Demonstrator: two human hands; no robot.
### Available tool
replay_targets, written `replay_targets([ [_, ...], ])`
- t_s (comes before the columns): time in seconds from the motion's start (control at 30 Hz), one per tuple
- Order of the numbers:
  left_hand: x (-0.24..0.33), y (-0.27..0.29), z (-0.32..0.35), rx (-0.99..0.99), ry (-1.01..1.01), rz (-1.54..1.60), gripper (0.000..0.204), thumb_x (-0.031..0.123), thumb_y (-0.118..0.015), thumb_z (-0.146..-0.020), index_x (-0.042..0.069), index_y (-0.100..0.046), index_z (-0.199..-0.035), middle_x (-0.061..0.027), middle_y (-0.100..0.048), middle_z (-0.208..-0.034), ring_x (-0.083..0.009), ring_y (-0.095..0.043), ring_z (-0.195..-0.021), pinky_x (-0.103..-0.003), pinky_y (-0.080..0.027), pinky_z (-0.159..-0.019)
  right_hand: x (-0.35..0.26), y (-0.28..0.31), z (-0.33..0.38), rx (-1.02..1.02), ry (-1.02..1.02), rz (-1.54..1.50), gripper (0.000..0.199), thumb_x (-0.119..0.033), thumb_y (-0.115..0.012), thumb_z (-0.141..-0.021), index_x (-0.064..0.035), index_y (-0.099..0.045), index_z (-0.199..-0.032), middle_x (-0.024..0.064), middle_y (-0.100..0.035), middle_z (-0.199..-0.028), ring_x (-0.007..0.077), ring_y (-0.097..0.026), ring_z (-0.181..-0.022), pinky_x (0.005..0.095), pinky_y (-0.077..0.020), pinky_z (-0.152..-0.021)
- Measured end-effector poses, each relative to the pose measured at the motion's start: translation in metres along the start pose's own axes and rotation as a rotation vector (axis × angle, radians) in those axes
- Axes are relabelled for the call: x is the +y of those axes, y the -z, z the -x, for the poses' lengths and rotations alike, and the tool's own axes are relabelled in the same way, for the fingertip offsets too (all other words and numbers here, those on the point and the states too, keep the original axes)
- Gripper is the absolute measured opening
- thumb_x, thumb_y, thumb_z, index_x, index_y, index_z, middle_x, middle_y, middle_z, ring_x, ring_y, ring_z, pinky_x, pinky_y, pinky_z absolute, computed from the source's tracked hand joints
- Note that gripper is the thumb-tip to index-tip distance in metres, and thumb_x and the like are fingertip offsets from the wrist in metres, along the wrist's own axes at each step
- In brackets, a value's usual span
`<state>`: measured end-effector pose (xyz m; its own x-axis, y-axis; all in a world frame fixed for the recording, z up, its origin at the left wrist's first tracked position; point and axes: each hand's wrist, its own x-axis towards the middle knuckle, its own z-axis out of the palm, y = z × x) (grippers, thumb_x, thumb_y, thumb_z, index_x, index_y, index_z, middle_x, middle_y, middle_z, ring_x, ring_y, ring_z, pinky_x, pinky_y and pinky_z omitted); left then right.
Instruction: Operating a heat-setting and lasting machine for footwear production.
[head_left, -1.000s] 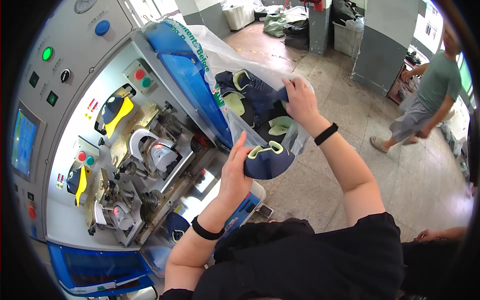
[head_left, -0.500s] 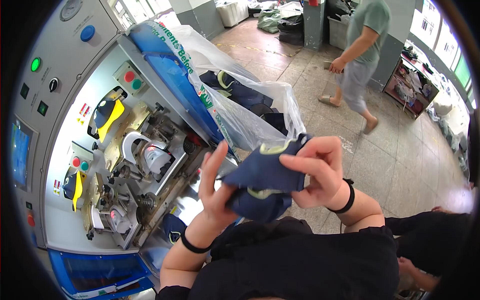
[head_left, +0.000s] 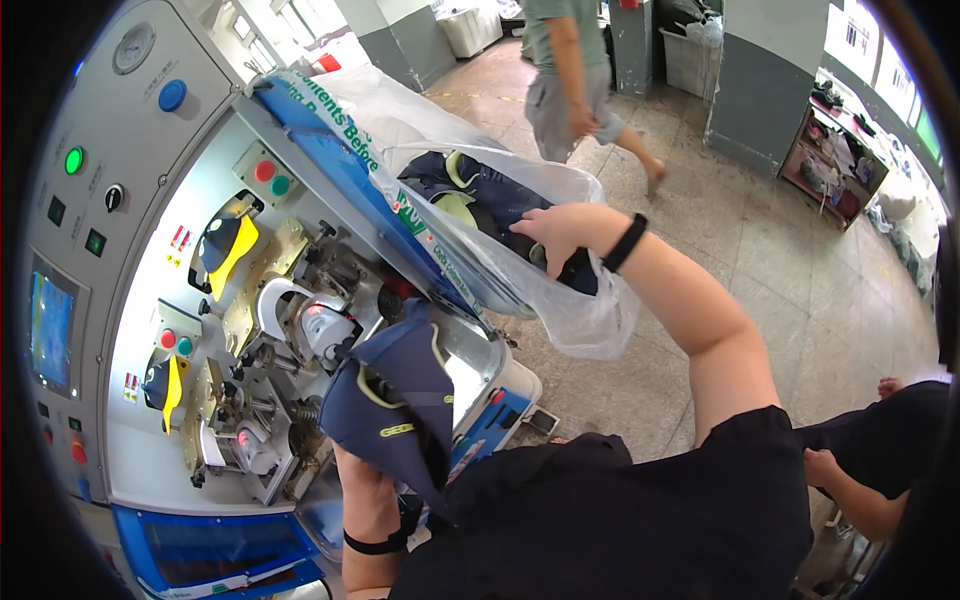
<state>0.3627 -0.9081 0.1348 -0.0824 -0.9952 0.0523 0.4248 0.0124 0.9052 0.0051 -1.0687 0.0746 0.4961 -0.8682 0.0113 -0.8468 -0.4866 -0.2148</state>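
In front of the machine, a navy shoe upper (head_left: pixel 375 425) with lime-green lining edges is up in my left hand (head_left: pixel 365 485). Its panels cover most of the fingers, and a second upper may be layered with it; I cannot tell. My right hand (head_left: pixel 560 238) reaches into a clear plastic bag (head_left: pixel 590 325), fingers apart over a heap of navy uppers (head_left: pixel 480 195) with the same lime trim. Whether the fingertips touch the heap is not plain.
On the left, the grey machine (head_left: pixel 225 300) holds two yellow-and-navy uppers (head_left: pixel 225 255), metal clamps, moulds and buttons. Its blue raised cover (head_left: pixel 350 165) borders the bag. One person (head_left: pixel 565 80) walks beyond it; another person's dark sleeve (head_left: pixel 880 445) is at right.
Both hands were together on the navy upper. My left hand has carried it left and down toward the machine; my right hand has let go and moved into the bag. The walking person moved left.
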Motion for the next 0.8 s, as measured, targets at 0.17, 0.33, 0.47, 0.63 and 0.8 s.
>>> replay_targets([
  [0.17, -0.015, 0.037, 0.004, -0.1, -0.012, -0.1, 0.046, 0.018, -0.057, -0.09, -0.003, -0.046, -0.13, -0.0125, -0.057, -0.122, -0.0202, -0.059, -0.107, -0.032, -0.048, -0.09, -0.019, -0.006, -0.046, -0.264, -0.514, 0.271, 0.047, -0.021, -0.054, -0.089, -0.0119, -0.046, -0.135, 0.0159, -0.059, -0.118, 0.0351, -0.062, -0.102, 0.0444, -0.0512, -0.082],
  [0.33, -0.028, 0.069, 0.007, -0.086, 0.047, -0.047, 0.048, 0.021, -0.058, -0.09, -0.001, -0.045, -0.131, -0.014, -0.057, -0.122, -0.0222, -0.059, -0.106, -0.033, -0.049, -0.091, 0.014, -0.056, -0.059, -0.068, -0.386, 0.138, 0.032, -0.013, -0.044, -0.094, -0.006, -0.055, -0.123, 0.0164, -0.066, -0.103, 0.0319, -0.065, -0.098, 0.0417, -0.0519, -0.081],
  [0.47, -0.027, 0.077, 0.03, -0.101, 0.098, 0.046, 0.049, 0.021, -0.058, -0.091, -0.001, -0.044, -0.132, -0.0148, -0.057, -0.122, -0.0235, -0.059, -0.107, -0.035, -0.049, -0.091, 0.034, -0.065, -0.025, -0.055, -0.4, 0.129, 0.028, -0.015, -0.042, -0.094, -0.0083, -0.064, -0.11, 0.0173, -0.066, -0.103, 0.0323, -0.062, -0.103, 0.041, -0.0507, -0.084],
  [0.63, -0.035, 0.085, -0.009, -0.149, 0.172, 0.17, 0.05, 0.021, -0.057, -0.092, -0.001, -0.042, -0.133, -0.0157, -0.056, -0.123, -0.0252, -0.058, -0.107, -0.037, -0.049, -0.092, 0.012, -0.014, 0.002, 0.308, -0.65, -0.293, 0.023, -0.011, -0.053, -0.085, -0.0052, -0.068, -0.101, 0.0164, -0.066, -0.105, 0.0332, -0.063, -0.099, 0.0386, -0.0495, -0.084],
  [0.8, -0.052, 0.083, -0.004, -0.212, 0.257, 0.294, 0.05, 0.021, -0.056, -0.092, -0.001, -0.041, -0.135, -0.0167, -0.056, -0.123, -0.0268, -0.058, -0.107, -0.039, -0.049, -0.092, 0.007, 0.028, 0.037, 0.295, -0.503, -0.116, 0.028, -0.016, -0.069, -0.074, -0.0148, -0.068, -0.103, 0.0139, -0.067, -0.096, 0.0325, -0.063, -0.094, 0.0397, -0.0495, -0.08],
])
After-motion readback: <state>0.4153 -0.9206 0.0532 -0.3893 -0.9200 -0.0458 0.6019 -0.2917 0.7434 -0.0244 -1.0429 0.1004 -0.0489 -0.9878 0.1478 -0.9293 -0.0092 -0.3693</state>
